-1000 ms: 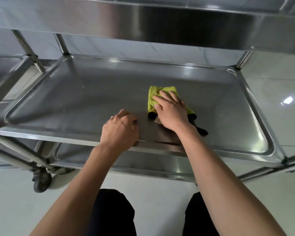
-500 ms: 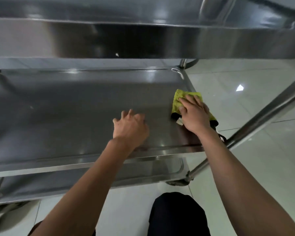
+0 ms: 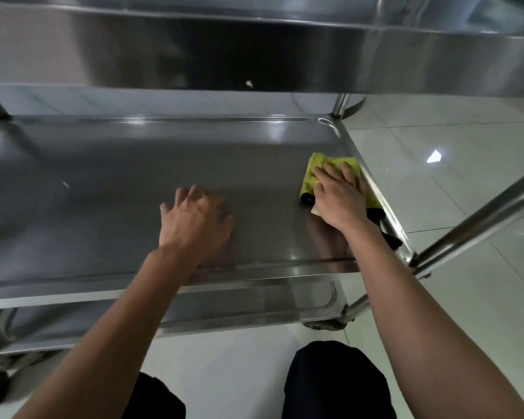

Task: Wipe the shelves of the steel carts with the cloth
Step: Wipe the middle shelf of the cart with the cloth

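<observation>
Now my right hand (image 3: 341, 196) lies flat with spread fingers on the yellow-green fluffy cloth with black trim (image 3: 318, 167) and presses it onto the middle shelf of the brushed steel cart (image 3: 133, 182), close to the raised right rim and nearer the front corner. My left hand (image 3: 195, 223) rests on the smooth shelf, holding nothing, fingers loosely bent. Above hangs the shiny upper steel shelf (image 3: 254, 52); below shows the lower steel shelf (image 3: 239, 306). A round steel handle bar (image 3: 478, 222) slants at right over the glossy white floor tiles (image 3: 451, 140). Left of my hands the shelf surface stretches wide.
</observation>
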{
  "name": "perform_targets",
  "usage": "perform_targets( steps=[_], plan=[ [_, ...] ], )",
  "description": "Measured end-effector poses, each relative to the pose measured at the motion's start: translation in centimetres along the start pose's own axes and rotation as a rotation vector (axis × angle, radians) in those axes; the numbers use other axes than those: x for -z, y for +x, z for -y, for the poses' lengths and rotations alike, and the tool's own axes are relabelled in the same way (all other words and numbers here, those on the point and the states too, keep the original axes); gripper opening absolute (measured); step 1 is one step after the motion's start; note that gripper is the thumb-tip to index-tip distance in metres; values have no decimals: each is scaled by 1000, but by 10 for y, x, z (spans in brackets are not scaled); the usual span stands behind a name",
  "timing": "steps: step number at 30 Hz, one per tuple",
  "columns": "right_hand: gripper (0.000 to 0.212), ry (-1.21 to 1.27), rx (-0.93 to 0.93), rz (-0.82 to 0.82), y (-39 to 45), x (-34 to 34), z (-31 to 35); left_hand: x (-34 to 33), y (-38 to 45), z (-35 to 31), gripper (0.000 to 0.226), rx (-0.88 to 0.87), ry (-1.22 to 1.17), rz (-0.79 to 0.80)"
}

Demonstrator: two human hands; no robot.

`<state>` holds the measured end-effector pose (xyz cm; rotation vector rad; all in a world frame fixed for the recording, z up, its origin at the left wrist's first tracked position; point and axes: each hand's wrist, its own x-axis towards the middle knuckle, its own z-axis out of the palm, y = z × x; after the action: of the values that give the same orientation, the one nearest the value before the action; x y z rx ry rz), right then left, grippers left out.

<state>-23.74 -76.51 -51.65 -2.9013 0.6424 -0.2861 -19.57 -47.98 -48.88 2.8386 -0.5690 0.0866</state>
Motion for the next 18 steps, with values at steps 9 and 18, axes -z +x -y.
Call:
perform_targets(
  steps=[9,18],
  plan=[
    [49,87,203,77,12,-23,128,12,-27,41,44,14,-108,10],
    [47,191,379,183,10,-34,191,5,-30,53,66,20,-165,33]
  ],
)
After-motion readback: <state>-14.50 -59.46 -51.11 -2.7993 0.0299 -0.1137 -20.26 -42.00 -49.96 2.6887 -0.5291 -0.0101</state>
